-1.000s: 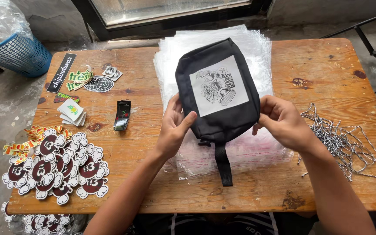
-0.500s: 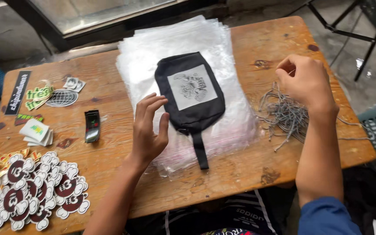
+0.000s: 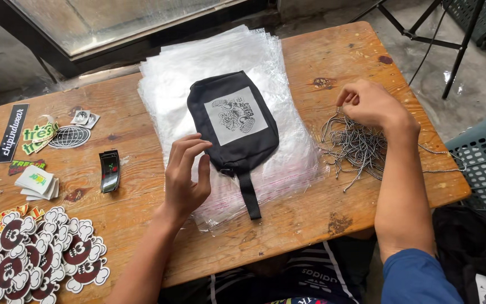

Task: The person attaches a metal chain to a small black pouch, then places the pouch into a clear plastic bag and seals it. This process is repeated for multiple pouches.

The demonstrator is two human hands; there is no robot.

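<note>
My left hand (image 3: 184, 177) rests on the stack of clear plastic bags (image 3: 220, 79), with the fingers spread and holding nothing; the fingertips are just beside the left edge of the black pouch (image 3: 232, 121). This pouch lies flat on top of the stack, near the middle of the wooden table (image 3: 130, 152). It has a grey printed patch on its face, and its strap points toward me. My right hand (image 3: 369, 104) is over the pile of ball chains (image 3: 358, 149) at the right side of the table. Its fingers are pinched together on one chain at the top of the pile. At the left side of the table lie round cartoon stickers (image 3: 40, 256), some smaller stickers, a few small cards (image 3: 37, 181) and a small dark folded label (image 3: 109, 170), all well apart from both hands.
</note>
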